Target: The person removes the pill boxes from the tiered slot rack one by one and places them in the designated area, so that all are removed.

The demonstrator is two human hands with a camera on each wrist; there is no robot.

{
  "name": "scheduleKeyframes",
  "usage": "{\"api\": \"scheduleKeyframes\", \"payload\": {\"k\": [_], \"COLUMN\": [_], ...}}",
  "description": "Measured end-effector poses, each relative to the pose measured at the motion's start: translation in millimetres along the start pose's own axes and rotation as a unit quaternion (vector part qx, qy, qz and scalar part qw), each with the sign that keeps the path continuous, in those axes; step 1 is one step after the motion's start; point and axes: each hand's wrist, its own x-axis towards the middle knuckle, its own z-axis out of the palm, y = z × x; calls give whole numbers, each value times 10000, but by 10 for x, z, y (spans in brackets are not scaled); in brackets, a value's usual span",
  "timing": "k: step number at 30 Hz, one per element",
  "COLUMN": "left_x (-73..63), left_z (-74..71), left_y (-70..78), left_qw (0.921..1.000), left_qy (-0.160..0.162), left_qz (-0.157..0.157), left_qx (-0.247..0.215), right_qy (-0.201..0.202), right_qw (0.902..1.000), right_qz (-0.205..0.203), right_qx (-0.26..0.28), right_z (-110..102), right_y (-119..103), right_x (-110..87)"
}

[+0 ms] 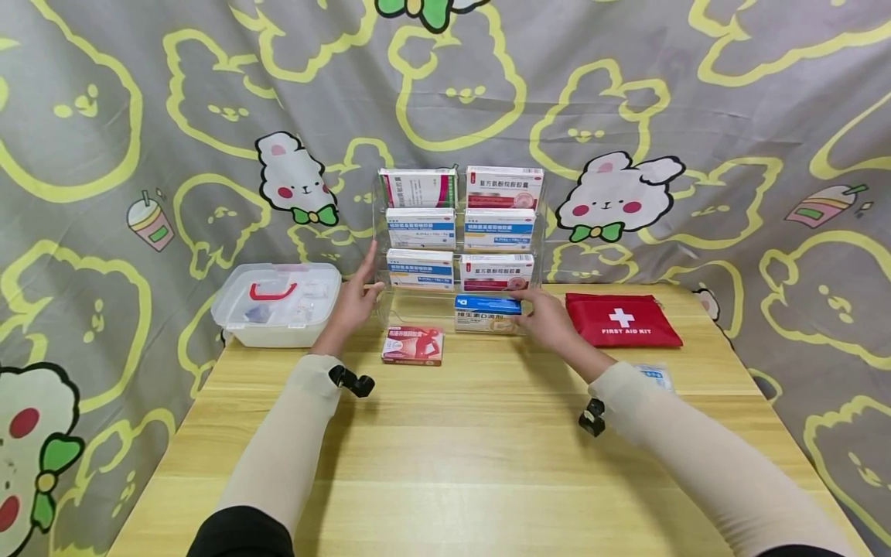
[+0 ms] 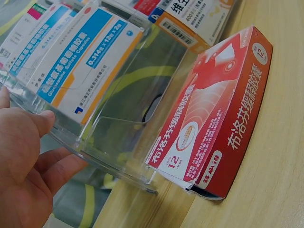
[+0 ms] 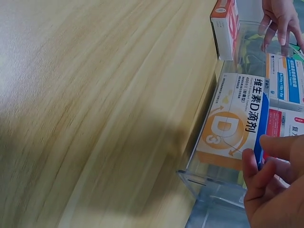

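A clear plastic tiered rack (image 1: 421, 306) stands at the back of the table with several medicine boxes in its upper tiers. My left hand (image 1: 351, 308) holds the rack's left side, thumb in front and fingers behind the edge in the left wrist view. At the bottom tier's right half, my right hand (image 1: 551, 323) pinches the upper right end of a blue, white and orange vitamin D drops box (image 3: 232, 116). That box sits in the tier, label outward. A red and white capsule box (image 2: 209, 114) lies on the table before the tier's left half.
Left of the rack is a translucent storage box (image 1: 278, 305) with a red handle. A red first aid kit pouch (image 1: 623, 321) lies to the right, and a small blue and white packet (image 1: 656, 377) is partly behind my right sleeve. A patterned curtain (image 1: 445, 85) hangs behind.
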Motion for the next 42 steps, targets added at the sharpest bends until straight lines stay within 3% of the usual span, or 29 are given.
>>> {"api": "scheduleKeyframes", "payload": {"k": [12,21,30,42], "left_x": [2,-2,0,0], "left_z": [5,5,6,5], "left_y": [-14,-2,-21,-23], "left_qw": [10000,10000,9999,9999], "left_qy": [-49,-27,-37,27], "left_qz": [72,91,125,96], "left_qx": [-3,-1,12,54], "right_qy": [136,120,445,687], "right_qw": [9980,9991,9980,9967], "right_qz": [224,388,389,232], "right_qx": [-574,-121,242,366], "right_z": [134,148,230,282], "right_y": [-73,-101,-52,-37], "right_x": [38,33,0,-19]}}
